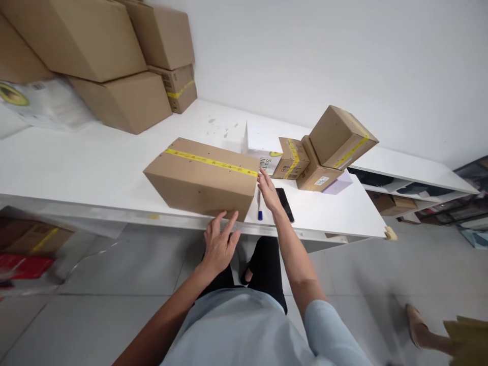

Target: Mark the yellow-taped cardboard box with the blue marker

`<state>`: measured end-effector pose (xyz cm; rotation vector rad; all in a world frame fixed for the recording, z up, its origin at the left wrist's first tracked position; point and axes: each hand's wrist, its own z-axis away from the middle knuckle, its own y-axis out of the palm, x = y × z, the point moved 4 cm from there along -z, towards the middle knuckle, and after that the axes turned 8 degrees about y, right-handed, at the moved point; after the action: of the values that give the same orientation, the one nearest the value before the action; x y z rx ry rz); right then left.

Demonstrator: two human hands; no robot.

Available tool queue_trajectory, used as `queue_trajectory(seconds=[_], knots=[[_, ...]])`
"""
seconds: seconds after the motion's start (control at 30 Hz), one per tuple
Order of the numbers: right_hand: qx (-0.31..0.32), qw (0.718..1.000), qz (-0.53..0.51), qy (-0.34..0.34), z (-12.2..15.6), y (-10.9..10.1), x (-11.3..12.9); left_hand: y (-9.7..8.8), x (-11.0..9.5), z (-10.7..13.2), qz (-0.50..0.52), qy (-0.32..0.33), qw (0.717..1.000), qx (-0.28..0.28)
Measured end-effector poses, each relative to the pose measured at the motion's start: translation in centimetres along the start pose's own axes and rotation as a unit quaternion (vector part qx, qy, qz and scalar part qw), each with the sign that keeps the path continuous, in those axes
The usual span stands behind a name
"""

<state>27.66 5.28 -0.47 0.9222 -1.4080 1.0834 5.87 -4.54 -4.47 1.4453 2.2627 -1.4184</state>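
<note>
As the right hand (269, 193) touches it, the box (198, 180) lies left-to-right.

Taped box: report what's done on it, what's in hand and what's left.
Done: the box lies shut on the table, yellow tape along its top. In hand: the left hand touches its near face with spread fingers, the right hand its right end; neither grips. Left: the small boxes, pen and phone beside it lie untouched.
</note>
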Motion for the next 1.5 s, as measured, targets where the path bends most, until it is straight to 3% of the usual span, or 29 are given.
queue_trajectory(seconds=[0.07,0.13,0.23,0.3,0.37,0.47,0.57,0.73,0.8,0.9,1.07,1.3,1.4,1.5], knots=[[-0.021,0.999,-0.017,0.017,0.7,-1.2,0.1,-2.0,0.4,-1.1,0.011,0.063,0.995,-0.070],[-0.047,0.998,-0.037,0.024,1.8,-2.2,0.2,-4.8,1.7,-2.5,-0.009,0.088,0.981,-0.175],[-0.071,0.995,-0.059,0.024,4.1,-2.7,0.2,-9.2,5.0,-4.6,-0.043,0.059,0.929,-0.363],[-0.072,0.995,-0.062,0.017,5.6,-2.5,0.0,-11.2,7.5,-6.2,-0.047,0.010,0.909,-0.414],[-0.075,0.996,-0.040,0.006,6.9,-2.2,-0.5,-12.0,9.9,-7.8,-0.018,-0.071,0.917,-0.391],[-0.130,0.989,0.064,-0.012,8.3,-2.4,-1.4,-11.9,11.6,-9.4,0.032,-0.123,0.937,-0.325],[-0.158,0.961,0.224,-0.021,8.7,-2.6,-2.0,-11.4,11.2,-10.0,0.022,-0.113,0.957,-0.266],[-0.052,0.880,0.470,0.048,7.4,-0.7,-2.4,-11.0,9.7,-9.9,-0.015,-0.113,0.963,-0.244],[-0.030,0.859,0.506,0.074,6.7,0.1,-2.5,-10.9,9.3,-9.7,-0.022,-0.116,0.963,-0.243],[-0.017,0.861,0.500,0.089,5.7,0.8,-2.6,-10.8,9.0,-9.5,-0.022,-0.124,0.962,-0.243],[-0.035,0.902,0.416,0.111,5.5,0.2,-3.0,-10.8,8.3,-9.5,-0.010,-0.127,0.966,-0.226],[-0.113,0.965,0.214,0.103,8.3,-3.3,-3.8,-10.8,7.8,-9.2,0.019,-0.179,0.966,-0.188],[-0.153,0.980,0.004,0.128,9.4,-4.3,-3.5,-10.6,7.6,-9.3,0.032,-0.189,0.963,-0.191],[-0.152,0.943,-0.252,0.156,10.1,-4.7,-2.6,-10.2,7.0,-9.4,0.036,-0.189,0.963,-0.189]])
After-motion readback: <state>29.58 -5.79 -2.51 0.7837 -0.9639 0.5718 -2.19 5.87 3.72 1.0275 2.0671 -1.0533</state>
